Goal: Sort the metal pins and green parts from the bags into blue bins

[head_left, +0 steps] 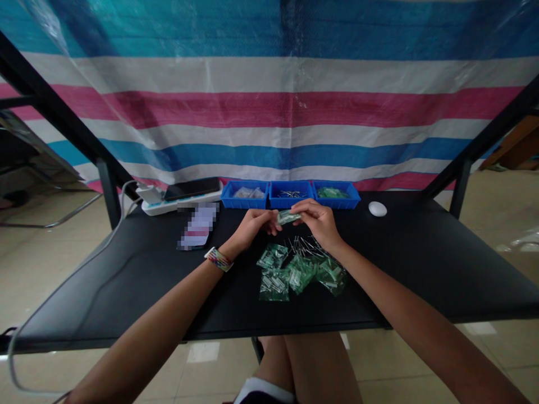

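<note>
Between my two hands, above the black table, is a small green plastic bag (288, 217). My left hand (256, 225) pinches its left end, and my right hand (319, 223) grips its right end with closed fingers. Just below them lie several filled green plastic bags (273, 285) with small pale pieces showing through. Behind these bags is a loose pile of thin metal pins (300, 245), partly under my right wrist. What the held bag contains is too small to make out.
Three blue trays stand at the back: one with clear bags (223, 201), one with metal pins (290, 203), one with green bags (357, 201). A power strip (181, 204) bearing a dark phone (192, 188), a second phone (199, 227), and a white mouse-like object (378, 209) flank them.
</note>
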Motion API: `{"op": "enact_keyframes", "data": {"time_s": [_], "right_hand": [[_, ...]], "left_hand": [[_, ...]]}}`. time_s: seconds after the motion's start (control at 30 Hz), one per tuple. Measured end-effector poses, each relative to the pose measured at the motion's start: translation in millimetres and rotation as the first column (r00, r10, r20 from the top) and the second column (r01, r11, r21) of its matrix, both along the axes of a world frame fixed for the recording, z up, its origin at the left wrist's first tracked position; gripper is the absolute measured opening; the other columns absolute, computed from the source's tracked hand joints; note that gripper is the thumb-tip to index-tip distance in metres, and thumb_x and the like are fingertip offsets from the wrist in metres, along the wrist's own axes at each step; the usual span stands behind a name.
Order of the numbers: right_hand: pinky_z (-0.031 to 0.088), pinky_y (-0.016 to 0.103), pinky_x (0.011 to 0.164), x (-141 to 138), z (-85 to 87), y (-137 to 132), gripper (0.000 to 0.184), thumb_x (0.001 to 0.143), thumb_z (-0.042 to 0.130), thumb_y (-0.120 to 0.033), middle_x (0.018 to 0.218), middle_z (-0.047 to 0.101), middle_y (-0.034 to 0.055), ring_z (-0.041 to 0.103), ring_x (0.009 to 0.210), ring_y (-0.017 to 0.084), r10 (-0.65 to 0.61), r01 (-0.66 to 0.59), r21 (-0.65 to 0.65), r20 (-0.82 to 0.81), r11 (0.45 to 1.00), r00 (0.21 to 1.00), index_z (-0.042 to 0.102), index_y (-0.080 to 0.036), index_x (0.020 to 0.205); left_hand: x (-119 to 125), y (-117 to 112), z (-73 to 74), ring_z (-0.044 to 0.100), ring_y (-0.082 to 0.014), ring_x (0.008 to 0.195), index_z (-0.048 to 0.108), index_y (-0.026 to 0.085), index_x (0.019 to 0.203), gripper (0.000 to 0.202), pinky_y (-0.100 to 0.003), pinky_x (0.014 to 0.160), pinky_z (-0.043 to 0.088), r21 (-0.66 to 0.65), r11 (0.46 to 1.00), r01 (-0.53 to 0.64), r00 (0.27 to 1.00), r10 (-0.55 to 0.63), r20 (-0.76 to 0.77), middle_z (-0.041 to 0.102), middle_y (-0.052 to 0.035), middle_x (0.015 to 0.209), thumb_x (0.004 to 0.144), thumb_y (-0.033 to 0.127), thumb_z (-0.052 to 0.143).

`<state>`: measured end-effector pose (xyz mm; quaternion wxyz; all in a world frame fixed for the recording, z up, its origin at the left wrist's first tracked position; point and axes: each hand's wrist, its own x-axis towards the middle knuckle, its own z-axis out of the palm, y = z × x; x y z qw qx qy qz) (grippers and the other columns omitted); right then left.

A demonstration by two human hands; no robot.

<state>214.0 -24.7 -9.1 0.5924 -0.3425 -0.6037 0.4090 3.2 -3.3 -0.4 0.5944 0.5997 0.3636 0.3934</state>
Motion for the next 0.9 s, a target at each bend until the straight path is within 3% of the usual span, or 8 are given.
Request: {"op": "enact_keyframes", "data": {"time_s": [0.13, 0.2, 0.3, 0.4, 0.53, 0.67, 0.8, 0.9], "right_hand": [[0.067, 0.036, 0.071, 0.7, -2.5, 2.1, 0.016, 0.086, 0.075, -0.038, 0.114, 0.070, 0.0071, 0.069, 0.095, 0.022, -0.034, 0.033, -0.023, -0.016, 0.999, 0.999, 0.084, -0.025, 0.085], [0.067, 0.035, 0.070, 0.5, -2.5, 2.6, 0.017, 0.085, 0.075, -0.035, 0.116, 0.070, 0.0064, 0.070, 0.092, 0.020, -0.016, 0.007, -0.097, -0.091, 0.995, 0.996, 0.083, -0.025, 0.096], [0.068, 0.036, 0.066, 0.5, -0.8, 2.5, 0.040, 0.085, 0.076, -0.036, 0.112, 0.072, 0.0048, 0.070, 0.082, 0.018, 0.020, -0.076, -0.234, -0.234, 0.969, 0.972, 0.074, -0.028, 0.124], [0.068, 0.037, 0.063, -0.1, 0.0, 2.3, 0.052, 0.084, 0.079, -0.040, 0.100, 0.073, 0.0029, 0.073, 0.073, 0.018, 0.050, -0.155, -0.340, -0.299, 0.928, 0.953, 0.065, -0.027, 0.132], [0.068, 0.035, 0.065, -1.7, -2.7, 3.3, 0.047, 0.075, 0.088, -0.036, 0.093, 0.076, 0.0034, 0.075, 0.071, 0.018, 0.077, -0.181, -0.398, -0.264, 0.899, 0.961, 0.070, -0.020, 0.116], [0.066, 0.030, 0.061, -1.8, -4.6, 4.2, 0.034, 0.071, 0.091, -0.036, 0.086, 0.076, 0.0025, 0.075, 0.069, 0.017, 0.048, -0.114, -0.345, -0.194, 0.932, 0.980, 0.074, -0.018, 0.094], [0.065, 0.029, 0.060, -1.3, -4.0, 3.5, 0.029, 0.071, 0.090, -0.036, 0.081, 0.076, 0.0016, 0.075, 0.069, 0.017, 0.046, -0.086, -0.292, -0.142, 0.953, 0.989, 0.076, -0.019, 0.089], [0.066, 0.031, 0.064, -1.0, -3.1, 2.8, 0.027, 0.072, 0.090, -0.035, 0.081, 0.077, 0.0023, 0.075, 0.070, 0.017, 0.072, -0.109, -0.292, -0.136, 0.950, 0.988, 0.077, -0.018, 0.089]], "left_hand": [[0.6, -1.2, 1.6, 0.065, -0.0140, 0.059, 0.074, 0.015, 0.083, 0.028, -0.023, 0.059, 0.046, 0.072, 0.997, -0.018, 0.999, 0.020, -0.031, 0.072, -0.0033, 0.067, 0.082, 0.042, 0.075], [0.9, -0.9, 1.4, 0.065, -0.0134, 0.058, 0.072, 0.015, 0.082, 0.027, -0.023, 0.059, 0.046, 0.100, 0.994, -0.035, 0.999, 0.038, -0.028, 0.070, -0.0020, 0.063, 0.084, 0.042, 0.075], [1.3, -0.5, 0.6, 0.065, -0.0132, 0.059, 0.070, 0.015, 0.079, 0.028, -0.023, 0.060, 0.046, 0.151, 0.986, -0.069, 0.997, 0.074, -0.032, 0.071, -0.0020, 0.064, 0.086, 0.042, 0.074], [1.6, -1.0, -0.2, 0.066, -0.0135, 0.060, 0.070, 0.015, 0.081, 0.029, -0.023, 0.058, 0.045, 0.202, 0.975, -0.089, 0.993, 0.102, -0.052, 0.070, -0.0018, 0.065, 0.087, 0.043, 0.075], [2.4, -3.2, -1.3, 0.067, -0.0141, 0.062, 0.071, 0.015, 0.086, 0.030, -0.023, 0.058, 0.045, 0.255, 0.963, -0.085, 0.991, 0.109, -0.081, 0.070, -0.0021, 0.069, 0.088, 0.045, 0.075], [4.1, -5.2, -1.8, 0.068, -0.0139, 0.065, 0.072, 0.015, 0.096, 0.031, -0.023, 0.059, 0.048, 0.257, 0.963, -0.084, 0.991, 0.107, -0.078, 0.071, -0.0026, 0.080, 0.089, 0.045, 0.075], [5.2, -6.3, -1.4, 0.068, -0.0138, 0.068, 0.072, 0.015, 0.103, 0.034, -0.022, 0.057, 0.049, 0.249, 0.964, -0.089, 0.993, 0.107, -0.058, 0.071, -0.0039, 0.089, 0.087, 0.045, 0.077], [5.0, -6.8, -1.2, 0.067, -0.0136, 0.067, 0.073, 0.015, 0.096, 0.031, -0.022, 0.059, 0.050, 0.282, 0.955, -0.090, 0.991, 0.115, -0.073, 0.071, -0.0033, 0.080, 0.088, 0.044, 0.077]]}}
